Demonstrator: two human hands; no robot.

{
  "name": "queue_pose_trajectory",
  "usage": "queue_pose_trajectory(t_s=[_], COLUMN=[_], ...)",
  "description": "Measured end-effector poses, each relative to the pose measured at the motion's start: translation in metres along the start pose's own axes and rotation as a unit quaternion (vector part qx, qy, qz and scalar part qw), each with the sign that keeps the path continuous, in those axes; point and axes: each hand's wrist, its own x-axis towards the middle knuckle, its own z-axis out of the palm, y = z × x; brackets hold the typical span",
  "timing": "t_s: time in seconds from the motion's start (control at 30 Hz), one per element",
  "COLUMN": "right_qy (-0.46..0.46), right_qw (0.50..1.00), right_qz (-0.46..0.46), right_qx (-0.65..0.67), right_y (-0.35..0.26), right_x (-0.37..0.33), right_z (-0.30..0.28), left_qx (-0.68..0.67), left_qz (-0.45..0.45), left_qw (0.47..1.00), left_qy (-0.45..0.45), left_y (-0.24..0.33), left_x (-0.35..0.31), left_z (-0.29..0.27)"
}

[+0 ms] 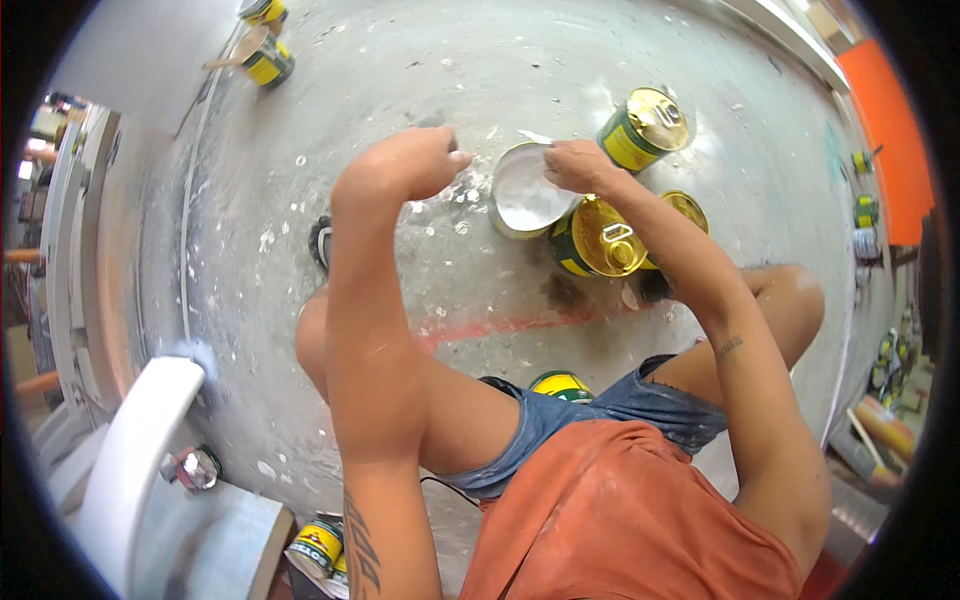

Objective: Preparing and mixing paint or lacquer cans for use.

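My left hand (428,168) is raised over the floor left of an open can (516,232). Its fingers are curled; a small dark patch shows by the knuckles, and what they hold, if anything, I cannot make out. My right hand (578,166) is closed at the upper right rim of that can, hiding part of it; whether it grips the rim or a tool is hidden. White paste or paint (535,195) lies inside the can. Beside my right forearm stand a can with a gold lid (600,236) and another gold-topped can (686,209), partly covered.
A further gold-lidded can (645,130) stands beyond my right hand. Far left are a can with a stick (265,58) and another can (262,10). A yellow-green can (560,385) shows between my legs. A white curved panel (140,460) rises at lower left; an orange panel (885,140) stands right.
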Motion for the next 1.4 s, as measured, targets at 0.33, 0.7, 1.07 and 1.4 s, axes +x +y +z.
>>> queue_pose_trajectory(t_s=[0.33,0.7,1.07,1.4], right_qy=[-0.106,-0.011,0.055,0.126], right_qw=[0.994,0.989,0.989,0.981], right_qz=[-0.034,-0.093,-0.073,-0.076], right_qx=[0.010,0.113,0.118,0.127], right_y=[-0.006,-0.001,-0.017,-0.028], right_x=[-0.004,-0.005,-0.005,-0.011], right_z=[-0.009,-0.004,0.002,0.004], left_qx=[-0.026,-0.026,-0.025,0.000], left_qz=[-0.028,-0.028,-0.026,-0.027], left_qw=[0.999,0.999,0.999,1.000], left_qy=[0.003,-0.003,-0.013,-0.014], left_y=[-0.004,-0.001,0.000,0.003], left_x=[0.006,0.009,-0.001,-0.004], left_z=[0.006,0.007,0.002,0.000])
